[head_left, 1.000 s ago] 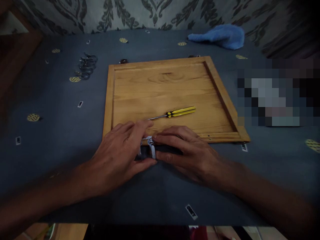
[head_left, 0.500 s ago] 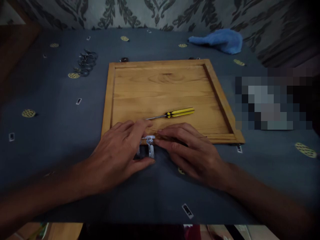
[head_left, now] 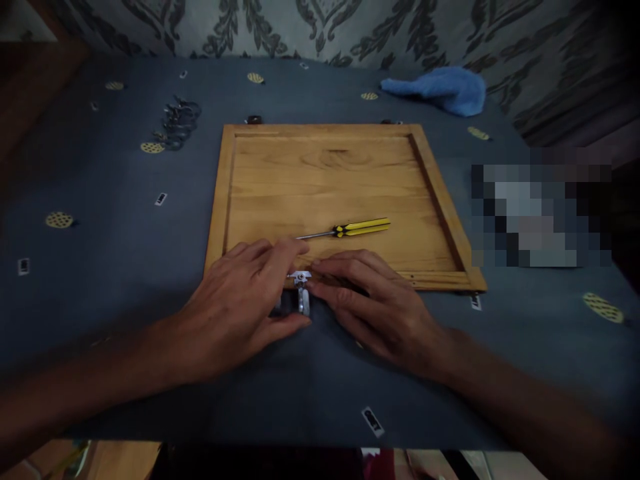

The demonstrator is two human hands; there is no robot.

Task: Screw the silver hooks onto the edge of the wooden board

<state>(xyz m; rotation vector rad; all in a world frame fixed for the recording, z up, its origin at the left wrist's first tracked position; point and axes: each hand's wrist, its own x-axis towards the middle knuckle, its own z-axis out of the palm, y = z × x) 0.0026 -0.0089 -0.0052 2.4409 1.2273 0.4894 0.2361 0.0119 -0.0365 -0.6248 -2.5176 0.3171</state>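
Note:
A small silvery metal bracket point(head_left: 301, 281) sits on the near edge of the wooden panel point(head_left: 330, 173), with a screw head in its plate and prongs hanging over the edge. My left hand point(head_left: 240, 300) is closed around its left side, fingers over the frame and thumb below. Part of the metal is hidden behind that hand. The fingers of my right hand point(head_left: 385, 307) are bent together, tips against the right end of the bracket. Whatever those fingertips pinch is hidden. A yellow and black screwdriver point(head_left: 360, 228) lies on the panel, just beyond both hands.
Several dark metal pieces point(head_left: 177, 123) lie in a pile at the back left of the blue patterned cloth point(head_left: 110, 267). At the back right is a crumpled blue cloth point(head_left: 455, 90). A blurred-out object point(head_left: 540, 217) rests to the right of the panel.
The view has shifted slightly. Both hands stay at the bracket with hardly any movement, and the screwdriver lies as before.

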